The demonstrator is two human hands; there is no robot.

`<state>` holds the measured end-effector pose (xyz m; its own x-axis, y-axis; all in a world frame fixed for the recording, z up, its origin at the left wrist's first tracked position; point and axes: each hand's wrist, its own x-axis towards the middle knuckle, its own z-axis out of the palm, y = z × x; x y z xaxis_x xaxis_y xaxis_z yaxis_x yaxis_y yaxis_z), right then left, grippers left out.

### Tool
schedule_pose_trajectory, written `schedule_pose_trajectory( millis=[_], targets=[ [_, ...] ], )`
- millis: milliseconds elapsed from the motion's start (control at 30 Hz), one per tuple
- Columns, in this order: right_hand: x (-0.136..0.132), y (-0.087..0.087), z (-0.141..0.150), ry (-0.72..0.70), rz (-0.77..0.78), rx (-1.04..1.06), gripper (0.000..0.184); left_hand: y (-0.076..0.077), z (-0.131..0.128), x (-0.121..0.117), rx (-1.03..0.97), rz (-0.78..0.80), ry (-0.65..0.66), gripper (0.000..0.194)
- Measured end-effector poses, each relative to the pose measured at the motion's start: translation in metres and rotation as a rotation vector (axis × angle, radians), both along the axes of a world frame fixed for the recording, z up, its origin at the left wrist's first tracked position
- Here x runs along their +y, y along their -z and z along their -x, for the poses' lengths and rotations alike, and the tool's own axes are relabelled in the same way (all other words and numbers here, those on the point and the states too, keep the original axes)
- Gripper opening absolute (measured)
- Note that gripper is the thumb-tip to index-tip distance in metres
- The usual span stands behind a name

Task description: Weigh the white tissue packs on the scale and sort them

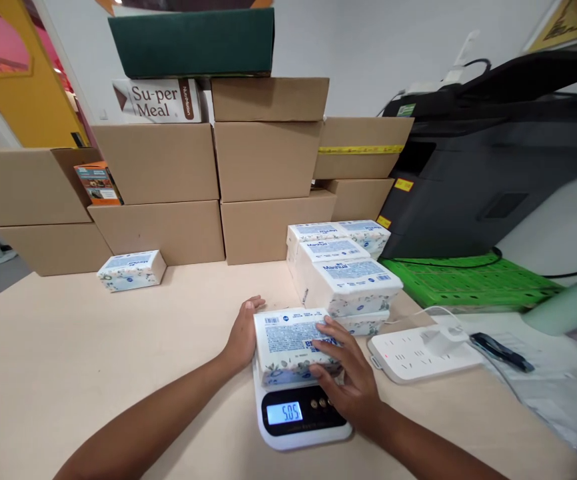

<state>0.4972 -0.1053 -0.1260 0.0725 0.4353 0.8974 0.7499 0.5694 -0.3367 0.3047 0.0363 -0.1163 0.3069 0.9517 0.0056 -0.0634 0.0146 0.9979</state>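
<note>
A white tissue pack point(288, 343) with blue print lies on a small white kitchen scale point(301, 417), whose lit display reads 505. My left hand point(242, 333) presses against the pack's left end, fingers curled round its far corner. My right hand point(346, 373) lies on the pack's top right side with fingers spread over it. Both hands hold the pack between them. Just behind it stands a stack of several more tissue packs point(341, 267).
A lone tissue pack point(131, 270) lies at the back left of the beige table point(68, 360). Cardboard boxes point(266, 160) are stacked along the back. To the right: a white power strip point(421, 353), a black pen point(501, 351), a green crate point(468, 280), a black printer point(493, 167).
</note>
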Motion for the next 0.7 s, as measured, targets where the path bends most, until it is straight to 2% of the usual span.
schedule_pose_trajectory(
  millis=[133,333,533,700],
  targets=[
    [-0.003,0.003,0.000,0.002,0.086,0.067,0.035,-0.003,0.000,0.002,0.006,0.051,0.087,0.084],
    [-0.003,0.003,0.001,-0.090,0.119,0.168,0.058,0.003,-0.001,0.005,-0.047,0.085,0.100,0.083],
    [0.003,0.012,-0.004,-0.179,0.092,0.292,0.067,0.000,-0.003,0.006,-0.099,0.035,-0.092,0.082],
    [0.010,0.011,-0.011,-0.181,0.057,0.400,0.063,0.000,-0.004,0.009,-0.154,0.029,-0.126,0.073]
  ],
)
